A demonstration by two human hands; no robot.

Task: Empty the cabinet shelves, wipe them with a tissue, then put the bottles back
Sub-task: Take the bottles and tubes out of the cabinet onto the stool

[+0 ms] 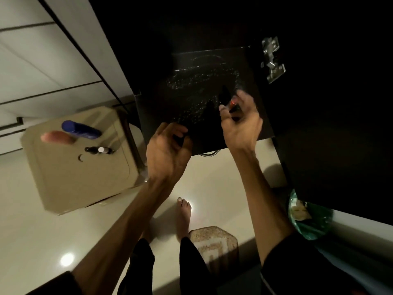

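On the dusty black shelf we see our right hand gripping a small dark bottle near its front right corner, while our left hand curls round something dark at the front edge that we cannot identify. We judge emptying nearly done: a blue bottle, a pink one and two small vials already stand on the beige box, with wiping and restocking left. No label is readable.

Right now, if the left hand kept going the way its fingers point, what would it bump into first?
Probably the dark cabinet shelf. The left hand points up and forward at its front edge, with nothing visible between, though depth is hard to judge.
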